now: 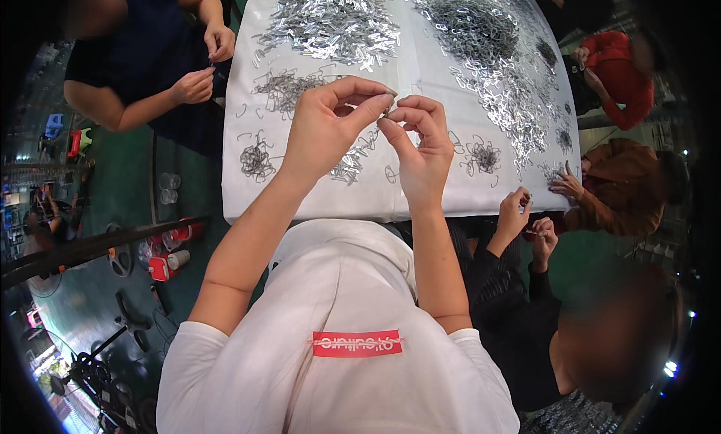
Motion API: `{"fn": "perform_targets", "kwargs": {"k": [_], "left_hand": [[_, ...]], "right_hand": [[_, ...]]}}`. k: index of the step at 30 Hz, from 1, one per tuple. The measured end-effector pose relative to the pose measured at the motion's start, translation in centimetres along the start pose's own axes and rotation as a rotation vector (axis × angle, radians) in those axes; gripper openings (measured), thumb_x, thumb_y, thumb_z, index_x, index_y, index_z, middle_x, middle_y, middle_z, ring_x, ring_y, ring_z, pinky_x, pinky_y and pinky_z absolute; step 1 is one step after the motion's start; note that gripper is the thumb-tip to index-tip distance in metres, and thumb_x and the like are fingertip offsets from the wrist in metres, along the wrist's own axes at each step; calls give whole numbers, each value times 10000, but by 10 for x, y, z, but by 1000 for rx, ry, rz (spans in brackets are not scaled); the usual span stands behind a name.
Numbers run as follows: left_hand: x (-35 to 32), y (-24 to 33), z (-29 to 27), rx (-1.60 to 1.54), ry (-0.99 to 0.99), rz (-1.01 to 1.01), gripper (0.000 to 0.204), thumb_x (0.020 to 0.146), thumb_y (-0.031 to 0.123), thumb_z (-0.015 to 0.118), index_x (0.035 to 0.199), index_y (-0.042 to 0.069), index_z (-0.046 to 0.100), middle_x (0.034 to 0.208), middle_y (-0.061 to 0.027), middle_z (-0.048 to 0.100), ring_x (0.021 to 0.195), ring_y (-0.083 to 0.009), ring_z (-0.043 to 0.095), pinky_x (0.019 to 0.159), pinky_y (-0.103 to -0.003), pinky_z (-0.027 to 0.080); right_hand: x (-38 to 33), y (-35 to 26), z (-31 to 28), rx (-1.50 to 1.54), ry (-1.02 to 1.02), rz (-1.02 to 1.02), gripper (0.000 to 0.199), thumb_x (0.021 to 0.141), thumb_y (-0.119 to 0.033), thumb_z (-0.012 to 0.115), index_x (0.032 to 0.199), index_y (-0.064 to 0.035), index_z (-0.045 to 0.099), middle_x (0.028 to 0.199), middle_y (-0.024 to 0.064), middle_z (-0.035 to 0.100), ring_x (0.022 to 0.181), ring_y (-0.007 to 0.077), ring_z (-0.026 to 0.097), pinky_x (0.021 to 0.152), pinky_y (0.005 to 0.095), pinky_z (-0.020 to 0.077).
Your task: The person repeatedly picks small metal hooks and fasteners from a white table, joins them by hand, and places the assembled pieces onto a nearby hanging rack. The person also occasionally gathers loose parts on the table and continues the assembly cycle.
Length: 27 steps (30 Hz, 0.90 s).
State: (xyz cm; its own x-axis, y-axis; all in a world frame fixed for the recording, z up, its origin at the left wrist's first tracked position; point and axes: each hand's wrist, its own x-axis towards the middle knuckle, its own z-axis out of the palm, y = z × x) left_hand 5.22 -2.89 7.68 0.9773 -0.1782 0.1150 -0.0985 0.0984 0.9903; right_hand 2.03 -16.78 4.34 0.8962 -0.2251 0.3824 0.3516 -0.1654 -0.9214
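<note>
Both my hands are raised over the near part of the table, fingertips almost meeting. My left hand (324, 130) pinches with thumb and forefinger at a small metal piece (387, 111), mostly hidden by the fingers. From the other side, my right hand (422, 155) grips at the same spot, its thumb and forefinger closed. Below and between the hands lies a small heap of flat silver metal pieces (348, 168). Bent wire hooks (257, 160) form a tangle to the left, and another wire pile (483, 158) sits right of my right hand.
A white-covered table (240, 197) bears a large heap of silver strips (330, 25) and a big mound of wire loops (481, 28). Co-workers sit close around: one person at the left (154, 66), another at my right (518, 314), more along the right edge.
</note>
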Motion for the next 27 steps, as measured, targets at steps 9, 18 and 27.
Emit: {"fn": "perform_targets", "kwargs": {"k": [9, 18, 27], "left_hand": [[2, -5, -3, 101, 148, 96, 107, 812, 136, 724, 897, 71, 727, 916, -6, 683, 807, -85, 630, 651, -236, 466], [2, -4, 4, 142, 140, 168, 96, 812, 109, 716, 896, 63, 721, 925, -14, 678, 802, -91, 629, 657, -234, 471], [-9, 9, -14, 151, 190, 297, 127, 808, -2, 699, 928, 38, 711, 982, -42, 661, 835, -83, 602, 687, -213, 461]], "right_hand": [[5, 2, 2, -22, -54, -19, 95, 767, -39, 742, 839, -38, 681, 973, 25, 586, 925, 122, 522, 775, 250, 396], [16, 5, -2, -68, -87, -29, 148, 744, -58, 756, 867, -51, 674, 966, 48, 586, 903, 164, 572, 782, 286, 453], [11, 140, -100, -411, -75, 340, 211, 842, -84, 648, 1051, -50, 647, 981, 103, 653, 906, 222, 629, 742, 317, 491]]}}
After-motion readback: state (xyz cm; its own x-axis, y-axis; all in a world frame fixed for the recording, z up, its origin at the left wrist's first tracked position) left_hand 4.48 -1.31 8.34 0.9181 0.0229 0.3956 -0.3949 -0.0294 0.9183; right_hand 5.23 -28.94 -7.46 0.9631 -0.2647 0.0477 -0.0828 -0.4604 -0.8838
